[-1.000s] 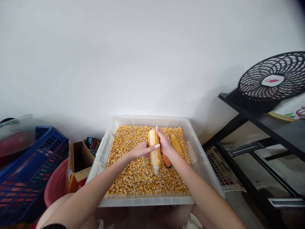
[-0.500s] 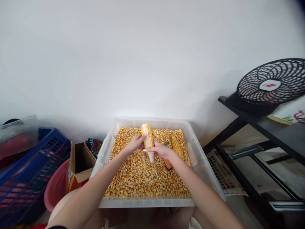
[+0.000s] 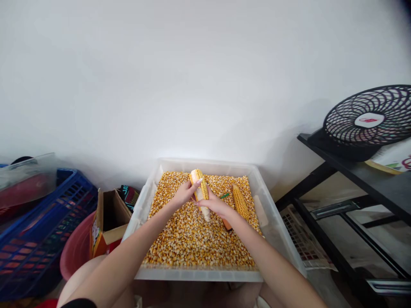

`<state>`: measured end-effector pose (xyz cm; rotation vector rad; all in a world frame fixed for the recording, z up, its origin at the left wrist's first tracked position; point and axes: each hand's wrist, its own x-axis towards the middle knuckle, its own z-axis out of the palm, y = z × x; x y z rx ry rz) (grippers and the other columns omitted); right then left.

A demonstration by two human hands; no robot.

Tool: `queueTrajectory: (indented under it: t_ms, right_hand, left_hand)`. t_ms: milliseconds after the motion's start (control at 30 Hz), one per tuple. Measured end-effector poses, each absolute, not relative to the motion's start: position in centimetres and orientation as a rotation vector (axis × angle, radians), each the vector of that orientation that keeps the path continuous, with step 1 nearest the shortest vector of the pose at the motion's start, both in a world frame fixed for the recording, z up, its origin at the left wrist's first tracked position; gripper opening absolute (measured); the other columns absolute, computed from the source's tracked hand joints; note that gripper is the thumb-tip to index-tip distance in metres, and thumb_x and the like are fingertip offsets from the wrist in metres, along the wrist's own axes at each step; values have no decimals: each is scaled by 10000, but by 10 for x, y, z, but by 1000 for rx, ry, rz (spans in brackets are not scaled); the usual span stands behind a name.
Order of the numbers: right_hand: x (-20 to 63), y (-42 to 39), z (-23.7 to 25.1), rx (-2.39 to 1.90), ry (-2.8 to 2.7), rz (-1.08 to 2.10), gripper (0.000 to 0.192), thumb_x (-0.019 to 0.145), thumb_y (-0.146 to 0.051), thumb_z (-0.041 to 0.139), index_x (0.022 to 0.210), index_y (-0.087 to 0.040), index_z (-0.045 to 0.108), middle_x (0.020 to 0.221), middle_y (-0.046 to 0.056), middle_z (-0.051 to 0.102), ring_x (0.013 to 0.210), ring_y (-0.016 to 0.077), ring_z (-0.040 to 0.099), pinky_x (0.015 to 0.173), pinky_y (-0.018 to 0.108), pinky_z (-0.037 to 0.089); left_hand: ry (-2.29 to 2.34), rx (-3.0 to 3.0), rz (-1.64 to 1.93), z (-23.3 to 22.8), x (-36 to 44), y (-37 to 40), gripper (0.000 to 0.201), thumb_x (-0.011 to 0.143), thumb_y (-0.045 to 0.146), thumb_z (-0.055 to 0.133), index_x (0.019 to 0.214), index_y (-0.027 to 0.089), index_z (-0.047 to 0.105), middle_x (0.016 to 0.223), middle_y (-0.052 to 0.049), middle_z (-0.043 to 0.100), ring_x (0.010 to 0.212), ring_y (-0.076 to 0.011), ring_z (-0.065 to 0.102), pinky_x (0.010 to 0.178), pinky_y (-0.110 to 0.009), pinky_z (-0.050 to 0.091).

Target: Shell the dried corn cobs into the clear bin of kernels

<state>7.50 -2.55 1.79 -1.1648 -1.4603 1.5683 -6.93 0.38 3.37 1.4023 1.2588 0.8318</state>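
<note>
Light was bright, even and diffuse, and the white wall (image 3: 205, 72) looked washed out with no hard glare. My arms threw only soft shadows on the kernels (image 3: 192, 239). A faint grey shadow lay on the wall left of the fan (image 3: 369, 119). Wide-angle distortion bent the edges and the top right corner went dark. My hands were sharp; near bottom edge slightly soft.
</note>
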Motion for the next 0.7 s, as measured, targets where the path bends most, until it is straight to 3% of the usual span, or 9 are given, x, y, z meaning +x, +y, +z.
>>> queueTrajectory:
  t_ms: [133, 267, 500, 700]
  right_hand:
    - [75, -25, 15, -1282, -1583, 1419, 825, 596, -222, 640, 1325, -237, 253, 1182, 65, 493, 1061, 220, 484, 925, 358, 362]
    - [74, -25, 13, -1355, -1656, 1385, 901, 582, -252, 664, 1355, -220, 200, 1228, 86, 461, 1095, 235, 460, 960, 374, 322]
    - [77, -28, 28, -1139, -1514, 1590, 776, 655, -298, 602, 1326, -278, 212, 1191, 62, 479, 987, 216, 524, 787, 360, 455]
    - [73, -27, 20, -1295, -1687, 1352, 844, 598, -235, 640, 1335, -224, 229, 1231, 78, 447, 1111, 228, 441, 939, 358, 345]
  left_hand:
    - [1224, 1299, 890, 34, -67, 3, 527, 686, 627, 492, 883, 141, 531, 699, -34, 584, 568, -129, 542, 453, -202, 412]
    - [1256, 1238, 953, 31, -69, 6, 508, 688, 631, 485, 786, 133, 510, 646, -13, 539, 545, -104, 500, 446, -179, 366]
    - [1085, 1243, 992, 38, -74, 8, 499, 707, 599, 489, 943, 160, 505, 772, -21, 557, 651, -124, 545, 548, -215, 438]
    - [1247, 1124, 970, 36, -71, 8, 565, 693, 668, 430, 832, 131, 541, 700, -45, 572, 602, -141, 538, 504, -220, 401]
